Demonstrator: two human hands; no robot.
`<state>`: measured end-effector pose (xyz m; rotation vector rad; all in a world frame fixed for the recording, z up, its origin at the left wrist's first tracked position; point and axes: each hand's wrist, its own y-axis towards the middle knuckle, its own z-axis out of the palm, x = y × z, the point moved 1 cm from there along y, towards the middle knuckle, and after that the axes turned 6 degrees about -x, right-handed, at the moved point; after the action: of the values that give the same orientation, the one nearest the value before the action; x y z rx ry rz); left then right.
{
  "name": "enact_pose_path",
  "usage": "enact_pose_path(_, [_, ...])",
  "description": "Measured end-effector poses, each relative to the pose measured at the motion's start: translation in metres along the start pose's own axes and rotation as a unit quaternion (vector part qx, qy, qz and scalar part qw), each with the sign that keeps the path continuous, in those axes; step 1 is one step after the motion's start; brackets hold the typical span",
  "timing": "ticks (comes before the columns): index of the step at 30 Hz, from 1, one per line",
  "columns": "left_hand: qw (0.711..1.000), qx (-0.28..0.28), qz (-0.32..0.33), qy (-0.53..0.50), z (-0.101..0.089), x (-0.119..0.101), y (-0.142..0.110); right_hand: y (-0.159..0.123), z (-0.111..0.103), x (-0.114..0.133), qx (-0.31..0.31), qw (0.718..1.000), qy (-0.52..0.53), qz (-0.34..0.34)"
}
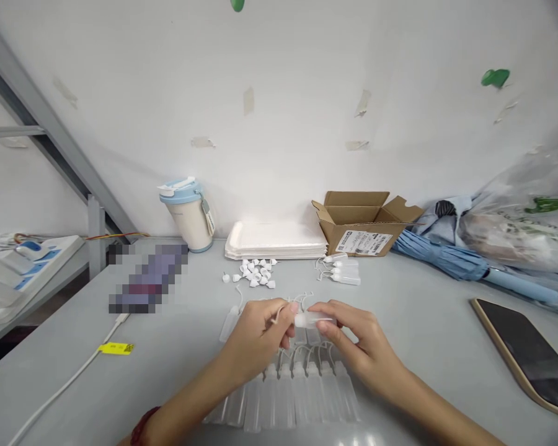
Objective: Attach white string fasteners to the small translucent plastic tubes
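Between my two hands is a small translucent plastic bottle (312,319), held sideways above the table. My left hand (265,331) is closed around its white neck end, where a thin cord shows by the fingers. The thumb and fingers of my right hand (353,331) pinch the bottle's body. Below, a row of similar bottles (302,399) lies side by side, with curled cords at their tops. More bottles lie behind my hands, partly hidden, one (229,323) showing left of my left hand. A pile of small white caps (256,273) sits farther back.
Several corded bottles (346,272) lie near an open cardboard box (360,232). White padded envelopes (279,240) are stacked by the wall, right of a tumbler (190,220). A phone (530,353) and blue umbrella (441,257) lie right; a cable (58,393) runs along the left.
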<state>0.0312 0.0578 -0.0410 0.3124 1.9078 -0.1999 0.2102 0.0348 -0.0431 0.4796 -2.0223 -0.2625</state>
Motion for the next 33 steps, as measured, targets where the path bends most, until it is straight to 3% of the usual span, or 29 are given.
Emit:
enact_pose_path(4, [0.999,-0.004,-0.006,-0.046,-0.002,0.000,0.003,-0.002,-0.002,0.000,-0.051,0.994,-0.051,-0.085])
enact_pose_path(10, [0.992,-0.059,-0.024,-0.108,-0.012,0.005,0.017,0.004,-0.009,-0.009,-0.074,0.988,-0.101,-0.089])
enact_pose_path(14, [0.986,-0.162,-0.015,-0.033,-0.042,0.027,0.036,0.018,-0.026,-0.035,-0.059,0.980,-0.181,-0.056])
enact_pose_path(17, [0.962,-0.233,0.007,0.145,-0.073,0.044,0.047,0.027,-0.042,-0.059,-0.018,0.968,-0.251,0.016])
enact_pose_path(19, [0.932,-0.233,0.020,0.279,-0.090,0.050,0.050,0.029,-0.050,-0.070,0.007,0.956,-0.290,0.052])
enact_pose_path(23, [0.904,-0.250,0.037,0.345,-0.110,0.051,0.048,0.029,-0.052,-0.078,0.015,0.917,-0.396,0.051])
enact_pose_path(27, [0.900,-0.223,0.046,0.372,-0.116,0.055,0.045,0.029,-0.049,-0.080,0.013,0.884,-0.462,0.070])
enact_pose_path(33, [0.911,-0.147,0.041,0.383,-0.114,0.064,0.045,0.031,-0.053,-0.078,0.020,0.873,-0.479,0.090])
